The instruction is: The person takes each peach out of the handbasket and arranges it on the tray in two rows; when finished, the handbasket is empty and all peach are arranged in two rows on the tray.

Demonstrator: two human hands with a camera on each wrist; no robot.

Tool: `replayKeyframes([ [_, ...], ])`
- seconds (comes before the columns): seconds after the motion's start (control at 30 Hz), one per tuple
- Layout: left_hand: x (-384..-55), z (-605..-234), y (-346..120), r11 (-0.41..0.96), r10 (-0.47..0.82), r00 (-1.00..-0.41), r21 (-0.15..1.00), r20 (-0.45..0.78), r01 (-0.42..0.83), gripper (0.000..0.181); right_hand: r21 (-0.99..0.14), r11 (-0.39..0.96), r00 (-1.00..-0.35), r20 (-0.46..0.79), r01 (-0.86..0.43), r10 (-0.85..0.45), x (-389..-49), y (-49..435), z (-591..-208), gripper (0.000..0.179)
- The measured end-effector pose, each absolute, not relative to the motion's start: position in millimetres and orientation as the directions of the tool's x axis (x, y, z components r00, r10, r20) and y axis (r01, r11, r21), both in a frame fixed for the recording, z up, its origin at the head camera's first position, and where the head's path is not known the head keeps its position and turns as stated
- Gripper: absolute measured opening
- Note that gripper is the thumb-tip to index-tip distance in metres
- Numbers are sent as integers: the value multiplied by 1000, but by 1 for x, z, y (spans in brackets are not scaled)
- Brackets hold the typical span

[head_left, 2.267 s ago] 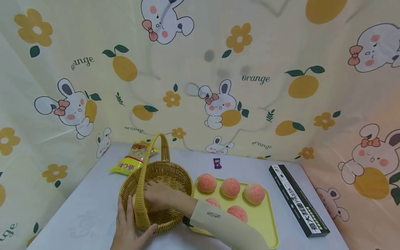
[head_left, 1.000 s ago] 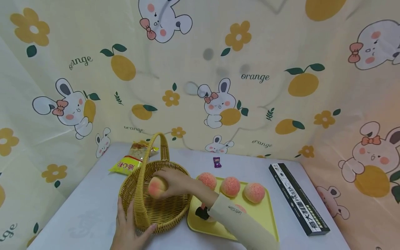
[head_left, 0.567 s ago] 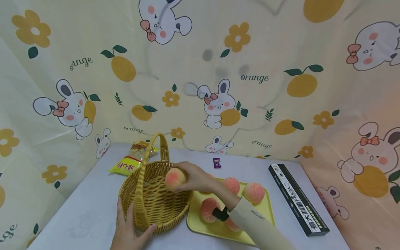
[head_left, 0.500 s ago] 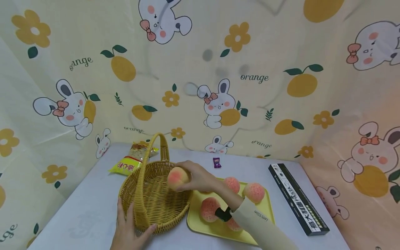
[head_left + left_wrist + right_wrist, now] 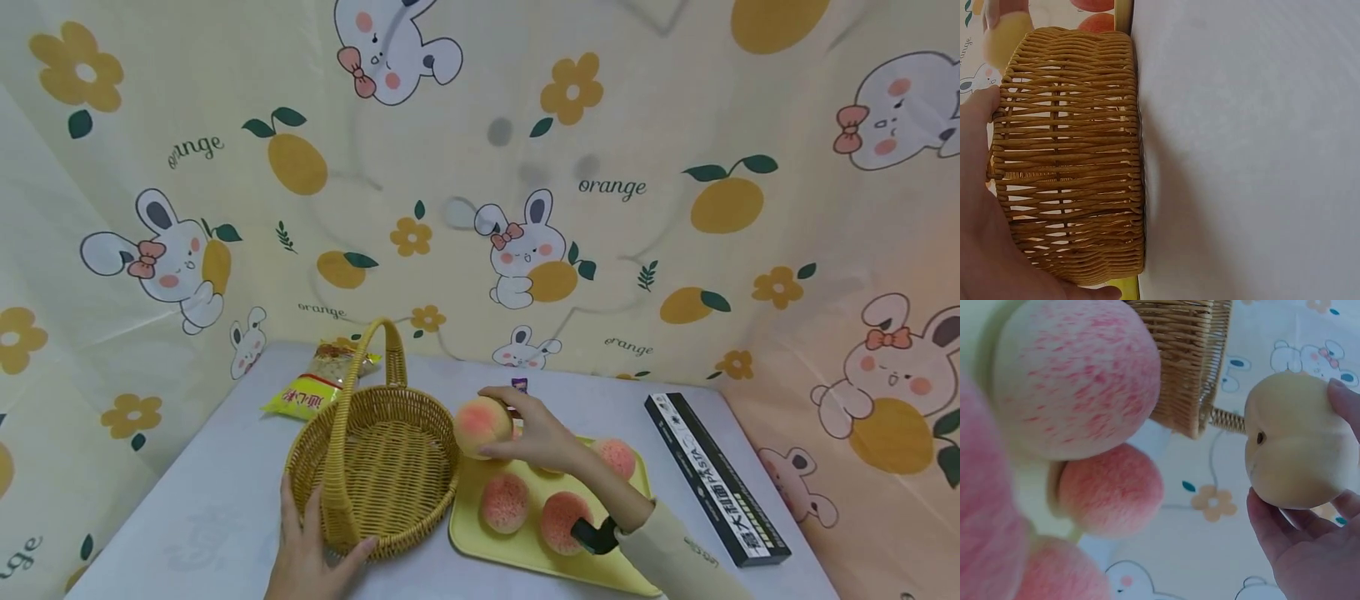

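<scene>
My right hand (image 5: pixel 536 429) holds a peach (image 5: pixel 483 427) with a yellow and pink skin, thumb and fingers round its sides, above the back left corner of the yellow tray (image 5: pixel 462 525). The right wrist view has the peach's pale side with its stem hollow facing the camera. Several pinkish peaches (image 5: pixel 505 502) sit on the tray, those at the back partly hidden behind the hand. My left hand (image 5: pixel 307 550) rests against the near left side of the wicker basket (image 5: pixel 386 475), fingers and thumb stretched along its outside. The basket's woven bottom shows, and its arched handle stands up.
A yellow food bag (image 5: pixel 307 396) lies behind the basket on the left. At the back is a small purple packet (image 5: pixel 519 384), partly covered by the right hand. A long black pasta box (image 5: pixel 716 479) lies right of the tray. A patterned cloth (image 5: pixel 450 150) backs the table.
My right hand, earlier down inside the basket, has come up with the peach and moved right, out over the tray. The left hand and basket have stayed put.
</scene>
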State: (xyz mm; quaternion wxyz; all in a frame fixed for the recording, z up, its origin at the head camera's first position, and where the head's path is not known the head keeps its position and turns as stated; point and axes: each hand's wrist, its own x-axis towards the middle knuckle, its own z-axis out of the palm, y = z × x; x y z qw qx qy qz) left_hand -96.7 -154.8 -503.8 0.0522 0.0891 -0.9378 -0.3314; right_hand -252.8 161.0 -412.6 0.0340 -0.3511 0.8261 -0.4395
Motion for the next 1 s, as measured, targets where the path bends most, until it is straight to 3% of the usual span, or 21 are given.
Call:
replayKeyframes([
  [0.37,-96,-507,-155,756,-208,-975,645,71,-114,110,-807,377,-836,242,-455,-493,-228,211,-421,72],
  [1.0,-97,-505,-155,765,-208,-976,631,59,-125,111,-804,444,-910,277,-396,-309,-188,286,-447,66],
])
